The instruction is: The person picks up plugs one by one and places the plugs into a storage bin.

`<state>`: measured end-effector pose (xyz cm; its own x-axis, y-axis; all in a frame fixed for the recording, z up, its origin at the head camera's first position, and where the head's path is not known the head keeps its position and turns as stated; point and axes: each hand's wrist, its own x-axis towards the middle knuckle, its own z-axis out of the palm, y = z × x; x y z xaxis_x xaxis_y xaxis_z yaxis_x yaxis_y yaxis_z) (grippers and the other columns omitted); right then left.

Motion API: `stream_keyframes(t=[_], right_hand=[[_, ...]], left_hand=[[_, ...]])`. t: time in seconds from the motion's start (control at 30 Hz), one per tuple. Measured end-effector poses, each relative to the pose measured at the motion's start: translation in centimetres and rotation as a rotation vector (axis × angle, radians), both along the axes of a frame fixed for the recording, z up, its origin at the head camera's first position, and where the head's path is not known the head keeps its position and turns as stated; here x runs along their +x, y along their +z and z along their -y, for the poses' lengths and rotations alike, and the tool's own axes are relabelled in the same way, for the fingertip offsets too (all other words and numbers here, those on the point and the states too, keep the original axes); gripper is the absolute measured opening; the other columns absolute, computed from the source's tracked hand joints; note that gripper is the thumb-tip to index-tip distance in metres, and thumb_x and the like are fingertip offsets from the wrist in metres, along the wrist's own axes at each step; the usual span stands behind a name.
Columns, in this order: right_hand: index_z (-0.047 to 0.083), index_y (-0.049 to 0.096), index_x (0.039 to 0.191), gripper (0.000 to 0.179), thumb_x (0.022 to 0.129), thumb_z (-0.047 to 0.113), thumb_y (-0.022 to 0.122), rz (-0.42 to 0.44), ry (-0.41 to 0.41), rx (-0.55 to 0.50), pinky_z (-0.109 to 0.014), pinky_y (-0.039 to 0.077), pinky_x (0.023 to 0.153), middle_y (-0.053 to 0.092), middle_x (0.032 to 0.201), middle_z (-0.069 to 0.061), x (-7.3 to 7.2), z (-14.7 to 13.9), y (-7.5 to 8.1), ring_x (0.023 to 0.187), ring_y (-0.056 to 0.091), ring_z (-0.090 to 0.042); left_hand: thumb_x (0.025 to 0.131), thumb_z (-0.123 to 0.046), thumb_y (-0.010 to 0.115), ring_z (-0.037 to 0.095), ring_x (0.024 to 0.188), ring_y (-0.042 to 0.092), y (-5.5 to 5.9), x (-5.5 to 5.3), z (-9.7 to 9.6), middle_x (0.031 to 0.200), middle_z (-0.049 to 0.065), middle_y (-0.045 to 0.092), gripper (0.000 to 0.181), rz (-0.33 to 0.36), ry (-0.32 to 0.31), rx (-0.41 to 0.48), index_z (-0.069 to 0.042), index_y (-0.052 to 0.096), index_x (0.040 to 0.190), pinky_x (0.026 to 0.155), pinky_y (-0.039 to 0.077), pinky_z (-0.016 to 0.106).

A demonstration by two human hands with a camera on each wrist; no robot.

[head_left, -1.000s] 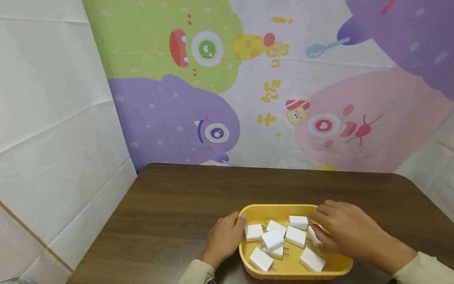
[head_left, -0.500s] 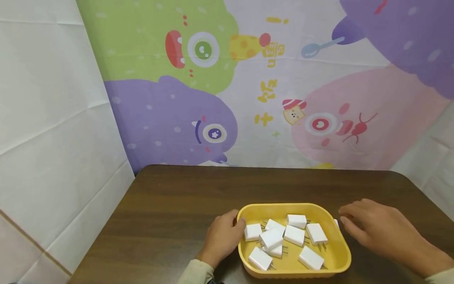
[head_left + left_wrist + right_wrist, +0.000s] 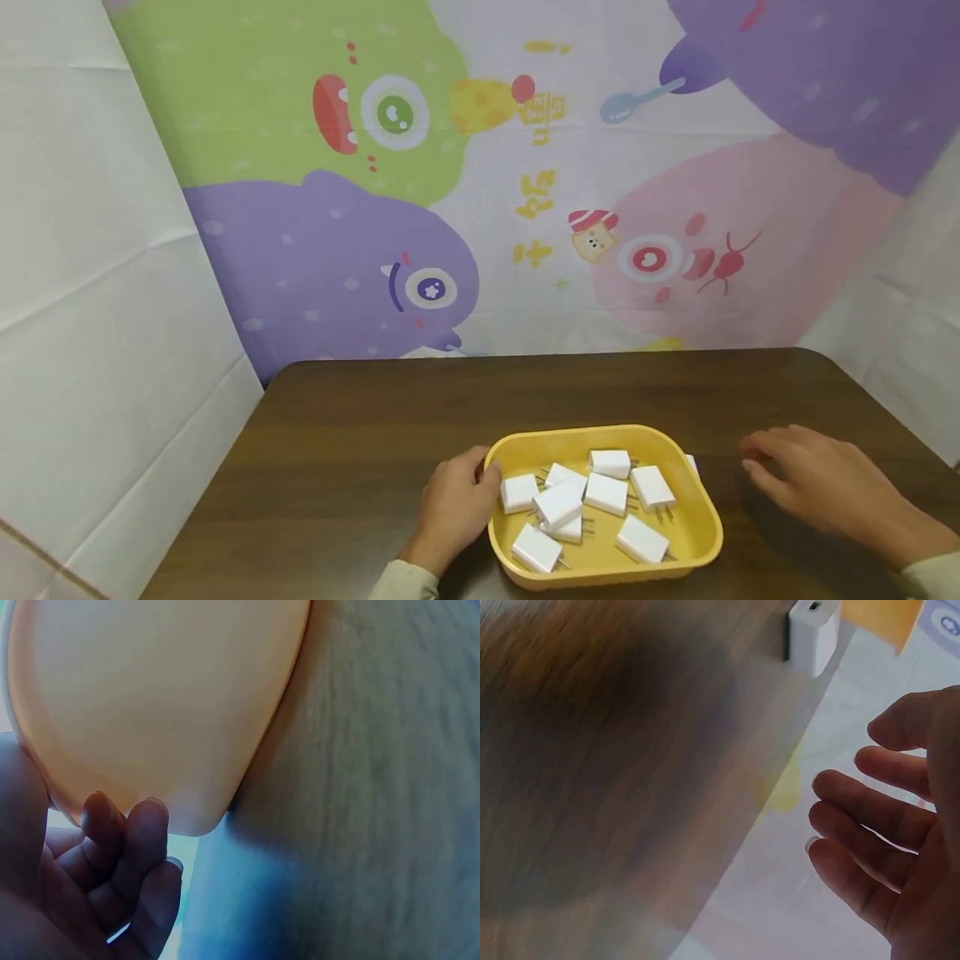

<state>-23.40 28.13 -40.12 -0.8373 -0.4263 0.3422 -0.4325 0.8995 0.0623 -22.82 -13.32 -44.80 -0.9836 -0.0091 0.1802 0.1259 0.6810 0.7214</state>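
A yellow tray (image 3: 697, 517) sits on the dark wooden table (image 3: 360, 450) and holds several white plug chargers (image 3: 606, 493). My left hand (image 3: 480, 479) holds the tray's left rim, thumb on top; in the left wrist view its fingers (image 3: 142, 840) curl against the tray's outer wall (image 3: 150, 697). One white charger (image 3: 692, 463) stands on the table just outside the tray's right rim, also visible in the right wrist view as the charger (image 3: 810, 630). My right hand (image 3: 780, 475) hovers to the right of it with spread fingers (image 3: 870, 825), holding nothing.
A cartoon-monster cloth (image 3: 480, 183) hangs behind the table, with white sheets at both sides. The table's rounded back corners and left edge (image 3: 225, 467) are near. Bare wood lies behind and left of the tray.
My right hand pulled out of the tray, left one charger on the table beside the right rim, and moved off to the right, open. The left hand stayed on the rim.
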Motion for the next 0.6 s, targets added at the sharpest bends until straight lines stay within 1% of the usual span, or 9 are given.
stream_keyframes(t=[0.1, 0.2, 0.3, 0.4, 0.5, 0.6], right_hand=[[0.017, 0.074, 0.097, 0.018, 0.083, 0.027, 0.078, 0.098, -0.047, 0.011, -0.047, 0.053, 0.06, 0.07, 0.091, 0.004, -0.6, -0.5, -0.1, 0.083, 0.066, -0.024], [0.016, 0.074, 0.096, 0.017, 0.084, 0.028, 0.078, 0.158, -0.088, 0.011, -0.048, 0.052, 0.059, 0.069, 0.09, 0.003, -0.8, -1.2, -0.4, 0.082, 0.066, -0.025], [0.017, 0.072, 0.094, 0.016, 0.084, 0.028, 0.078, 0.165, -0.092, 0.011, -0.046, 0.052, 0.058, 0.067, 0.087, 0.006, -0.9, -1.7, -0.8, 0.079, 0.065, -0.022], [0.019, 0.071, 0.094, 0.016, 0.083, 0.028, 0.078, 0.15, -0.064, 0.0, -0.044, 0.052, 0.058, 0.067, 0.087, 0.008, -1.0, -1.8, -1.1, 0.079, 0.064, -0.02], [0.02, 0.071, 0.096, 0.017, 0.084, 0.029, 0.077, 0.153, -0.045, -0.005, -0.043, 0.052, 0.06, 0.067, 0.089, 0.008, -1.2, -1.3, -1.3, 0.08, 0.065, -0.019], [0.021, 0.072, 0.097, 0.016, 0.087, 0.031, 0.075, 0.174, -0.037, -0.011, -0.045, 0.054, 0.065, 0.068, 0.092, 0.008, -1.8, -0.1, -1.3, 0.083, 0.065, -0.02]], left_hand=[[0.096, -0.025, 0.06, 0.012, 0.061, 0.05, 0.0, 0.1, 0.2, 0.064, -0.008, 0.052, 0.012, 0.001, 0.0, -0.001, -0.02, 0.071, 0.095, 0.057, 0.039, 0.034], [0.096, -0.026, 0.06, 0.012, 0.061, 0.05, -0.2, 0.1, 0.1, 0.064, -0.008, 0.052, 0.012, 0.0, -0.02, 0.0, -0.019, 0.071, 0.095, 0.057, 0.038, 0.034], [0.096, -0.025, 0.06, 0.012, 0.064, 0.052, -0.4, 0.0, 0.0, 0.067, -0.009, 0.054, 0.014, -0.001, -0.021, 0.004, -0.018, 0.072, 0.099, 0.059, 0.04, 0.035], [0.096, -0.024, 0.06, 0.012, 0.066, 0.053, -0.4, 0.0, -0.2, 0.07, -0.01, 0.056, 0.017, -0.002, -0.017, 0.009, -0.017, 0.073, 0.103, 0.061, 0.041, 0.036], [0.095, -0.023, 0.061, 0.012, 0.066, 0.052, -0.4, -0.1, -0.1, 0.07, -0.009, 0.056, 0.018, 0.0, -0.013, 0.016, -0.015, 0.073, 0.105, 0.061, 0.042, 0.035], [0.096, -0.023, 0.061, 0.012, 0.064, 0.051, -0.3, -0.1, 0.4, 0.07, -0.007, 0.055, 0.019, 0.01, -0.007, 0.022, -0.013, 0.073, 0.107, 0.059, 0.041, 0.034]])
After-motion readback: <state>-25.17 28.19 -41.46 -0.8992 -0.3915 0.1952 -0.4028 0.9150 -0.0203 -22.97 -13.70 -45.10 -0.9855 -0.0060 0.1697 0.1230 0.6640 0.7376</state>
